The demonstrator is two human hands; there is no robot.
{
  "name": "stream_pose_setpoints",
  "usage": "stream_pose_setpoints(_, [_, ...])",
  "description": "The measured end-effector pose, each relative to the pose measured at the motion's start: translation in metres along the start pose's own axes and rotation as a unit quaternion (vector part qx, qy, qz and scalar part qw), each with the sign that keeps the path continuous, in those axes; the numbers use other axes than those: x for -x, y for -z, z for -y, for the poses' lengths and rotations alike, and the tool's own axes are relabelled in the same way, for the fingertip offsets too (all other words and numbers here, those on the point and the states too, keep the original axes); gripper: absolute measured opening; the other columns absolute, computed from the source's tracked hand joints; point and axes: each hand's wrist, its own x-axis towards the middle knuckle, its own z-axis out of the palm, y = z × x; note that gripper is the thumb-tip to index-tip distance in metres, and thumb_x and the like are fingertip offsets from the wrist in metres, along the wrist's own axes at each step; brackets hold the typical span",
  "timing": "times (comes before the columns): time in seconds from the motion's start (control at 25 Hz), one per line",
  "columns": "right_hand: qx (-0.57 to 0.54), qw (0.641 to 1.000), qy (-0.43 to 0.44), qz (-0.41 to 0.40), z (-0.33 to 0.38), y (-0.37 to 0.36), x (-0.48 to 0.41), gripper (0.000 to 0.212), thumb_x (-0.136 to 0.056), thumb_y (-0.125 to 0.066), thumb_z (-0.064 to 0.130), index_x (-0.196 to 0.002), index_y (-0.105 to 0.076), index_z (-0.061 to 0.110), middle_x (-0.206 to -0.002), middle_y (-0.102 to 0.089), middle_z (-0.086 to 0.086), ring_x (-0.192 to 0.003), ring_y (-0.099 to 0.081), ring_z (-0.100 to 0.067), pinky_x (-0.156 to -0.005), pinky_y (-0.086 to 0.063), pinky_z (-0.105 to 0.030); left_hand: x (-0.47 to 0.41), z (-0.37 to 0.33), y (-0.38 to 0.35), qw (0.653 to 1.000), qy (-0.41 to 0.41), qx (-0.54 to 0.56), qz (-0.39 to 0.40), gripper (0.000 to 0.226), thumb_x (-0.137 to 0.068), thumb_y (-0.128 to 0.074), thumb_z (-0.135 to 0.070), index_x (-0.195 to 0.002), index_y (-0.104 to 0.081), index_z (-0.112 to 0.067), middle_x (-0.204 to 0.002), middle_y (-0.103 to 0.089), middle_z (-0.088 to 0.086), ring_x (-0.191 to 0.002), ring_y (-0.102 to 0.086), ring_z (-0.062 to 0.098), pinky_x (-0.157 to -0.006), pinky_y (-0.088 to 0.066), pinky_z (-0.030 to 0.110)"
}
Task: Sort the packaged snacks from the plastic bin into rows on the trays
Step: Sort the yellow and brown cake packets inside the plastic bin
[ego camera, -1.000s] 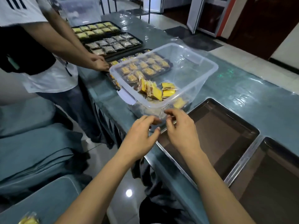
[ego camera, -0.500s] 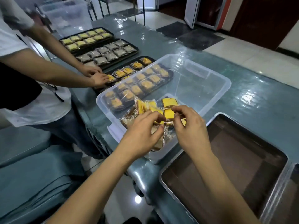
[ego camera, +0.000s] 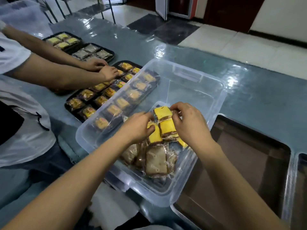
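Observation:
A clear plastic bin (ego camera: pixel 217 103) sits on the table with several wrapped snacks heaped at its near end. Both my hands are inside it. My left hand (ego camera: pixel 137 127) grips a yellow cake packet (ego camera: pixel 155 135). Beside it, my right hand (ego camera: pixel 189 123) pinches the wrapper of the top yellow cake packet (ego camera: pixel 162 112). Brown cake packets (ego camera: pixel 156 161) lie nearer me in the bin. An empty metal tray (ego camera: pixel 249 156) lies right of the bin.
Another person stands at the left, their hands (ego camera: pixel 106 70) on a black tray (ego camera: pixel 73 108) filled with rows of packets. Two more filled black trays (ego camera: pixel 93 53) lie beyond. A second metal tray (ego camera: pixel 302 180) shows at the far right edge. Table edge runs near my left arm.
My hands have gone from the bin's near rim into the bin and taken hold of yellow packets. The view has dropped closer over the bin. The other person's hands stay on the black tray.

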Motion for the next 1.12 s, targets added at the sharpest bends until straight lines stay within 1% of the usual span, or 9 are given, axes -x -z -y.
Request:
stream_pose_setpoints(0.24, [0.075,0.993,-0.069,0.064,0.002,-0.030,-0.044,0.025,-0.096,-0.051,0.018,-0.115,-0.068,0.016,-0.113,-0.069,-0.013,-0.103,-0.062,-0.038,-0.086,-0.051,-0.045,-0.050,0.031,-0.027,0.978,0.058,-0.158,0.127,0.070,-0.094,-0.052,-0.056,-0.146,-0.035,-0.013,-0.146,-0.044,0.020,-0.134,-0.039,0.037,-0.108,-0.034,0.044])
stream_pose_setpoints(0.36, [0.083,0.987,-0.106,0.084,-0.005,-0.037,-0.044,0.025,-0.095,-0.050,0.017,-0.110,-0.070,0.016,-0.111,-0.071,-0.012,-0.100,-0.064,-0.036,-0.084,-0.053,-0.044,-0.055,0.038,-0.040,0.967,0.076,-0.171,0.171,0.078,-0.091,-0.048,-0.066,-0.147,-0.035,-0.013,-0.150,-0.040,0.021,-0.138,-0.035,0.038,-0.111,-0.030,0.045])
stream_pose_setpoints(0.44, [0.085,0.987,-0.115,0.078,-0.007,-0.039,-0.046,0.024,-0.096,-0.050,0.018,-0.107,-0.071,0.017,-0.108,-0.071,-0.011,-0.096,-0.064,-0.035,-0.082,-0.053,-0.044,-0.056,0.037,-0.044,0.972,0.058,-0.165,0.157,0.081,-0.087,-0.055,-0.066,-0.146,-0.037,-0.014,-0.148,-0.043,0.020,-0.136,-0.038,0.038,-0.111,-0.032,0.046])
stream_pose_setpoints(0.56, [0.095,0.984,-0.126,0.086,-0.007,-0.042,-0.049,0.022,-0.095,-0.050,0.019,-0.104,-0.070,0.017,-0.105,-0.071,-0.011,-0.094,-0.063,-0.036,-0.080,-0.053,-0.043,-0.055,0.031,-0.041,0.989,0.037,-0.094,0.108,0.082,-0.078,-0.073,-0.055,-0.143,-0.040,-0.017,-0.142,-0.044,0.015,-0.129,-0.045,0.038,-0.108,-0.036,0.048])
stream_pose_setpoints(0.68, [0.098,0.982,-0.134,0.093,-0.010,-0.044,-0.050,0.021,-0.095,-0.050,0.019,-0.103,-0.070,0.017,-0.104,-0.071,-0.011,-0.093,-0.063,-0.036,-0.080,-0.054,-0.044,-0.053,0.024,-0.038,0.992,0.047,0.027,0.114,0.083,-0.073,-0.085,-0.034,-0.141,-0.039,-0.019,-0.141,-0.035,0.012,-0.121,-0.050,0.034,-0.100,-0.048,0.046])
stream_pose_setpoints(0.8, [0.111,0.979,-0.139,0.103,-0.012,-0.045,-0.051,0.021,-0.098,-0.049,0.020,-0.105,-0.068,0.016,-0.102,-0.069,-0.009,-0.088,-0.061,-0.031,-0.075,-0.052,-0.038,-0.052,0.023,-0.033,0.985,0.086,0.071,0.133,0.096,-0.071,-0.088,-0.021,-0.148,-0.032,-0.021,-0.149,-0.027,0.015,-0.117,-0.056,0.035,-0.096,-0.054,0.044])
stream_pose_setpoints(0.92, [0.130,0.972,-0.146,0.132,-0.016,-0.047,-0.052,0.021,-0.099,-0.050,0.024,-0.109,-0.066,0.017,-0.105,-0.069,-0.009,-0.090,-0.061,-0.030,-0.079,-0.053,-0.038,-0.053,0.026,-0.025,0.981,0.085,0.069,0.162,0.108,-0.074,-0.085,-0.015,-0.157,-0.017,-0.021,-0.144,-0.047,0.013,-0.118,-0.058,0.032,-0.093,-0.055,0.039])
stream_pose_setpoints(1.04, [0.187,0.949,-0.163,0.195,-0.025,-0.050,-0.060,0.025,-0.097,-0.053,0.024,-0.120,-0.061,0.019,-0.117,-0.066,-0.010,-0.102,-0.061,-0.032,-0.090,-0.053,-0.044,-0.050,0.029,-0.019,0.985,0.072,0.048,0.147,0.094,-0.075,-0.082,-0.008,-0.152,-0.030,-0.017,-0.137,-0.054,0.010,-0.119,-0.058,0.030,-0.093,-0.054,0.038])
stream_pose_setpoints(1.12, [0.239,0.928,-0.161,0.238,-0.031,-0.051,-0.068,0.032,-0.094,-0.055,0.019,-0.126,-0.057,0.019,-0.125,-0.062,-0.010,-0.109,-0.060,-0.032,-0.094,-0.051,-0.045,-0.046,0.031,-0.016,0.991,0.037,-0.018,0.128,0.070,-0.076,-0.078,-0.006,-0.137,-0.046,-0.017,-0.132,-0.057,0.007,-0.119,-0.056,0.029,-0.090,-0.052,0.038])
